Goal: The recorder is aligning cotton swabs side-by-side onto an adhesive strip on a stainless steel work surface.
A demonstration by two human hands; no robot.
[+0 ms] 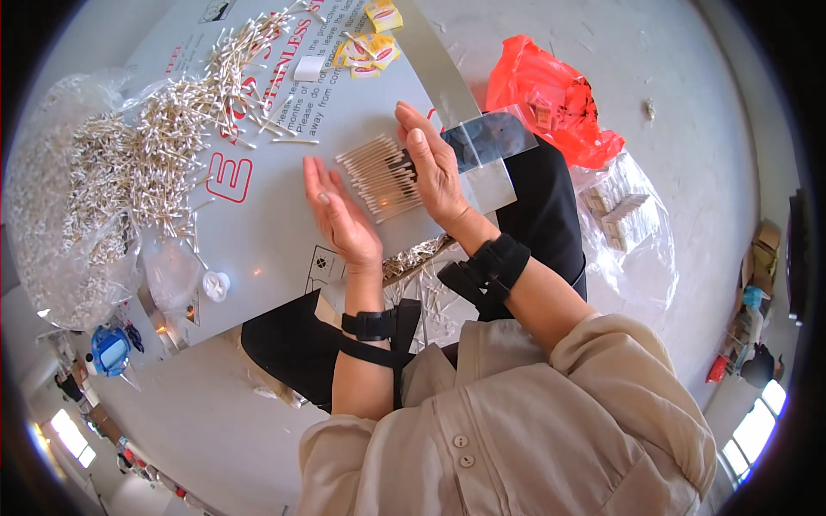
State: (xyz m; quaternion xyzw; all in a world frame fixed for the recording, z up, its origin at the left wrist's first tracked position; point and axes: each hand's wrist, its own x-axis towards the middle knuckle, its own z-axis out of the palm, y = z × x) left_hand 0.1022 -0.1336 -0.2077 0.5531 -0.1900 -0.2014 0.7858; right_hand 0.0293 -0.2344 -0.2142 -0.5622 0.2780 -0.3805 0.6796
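Note:
A flat row of cotton swabs (377, 179) lies side by side on the printed grey table (275, 228), between my two hands. My left hand (346, 222) is open just left of the row, its fingers stretched out and its palm turned toward the swabs. At the row's right end is my right hand (437, 176), open and upright on edge, fingers extended; whether it touches the swab tips I cannot tell. To the right of that hand, a dark, glossy flat sheet (490, 140) reaches past the table edge, partly hidden by the hand.
A large heap of loose swabs (163, 129) spills from a clear bag (52, 249) on the left. Yellow packets (370, 53) and a white slip (308, 69) lie farther back. A red bag (546, 99) and a clear bag of packs (624, 215) are on the right.

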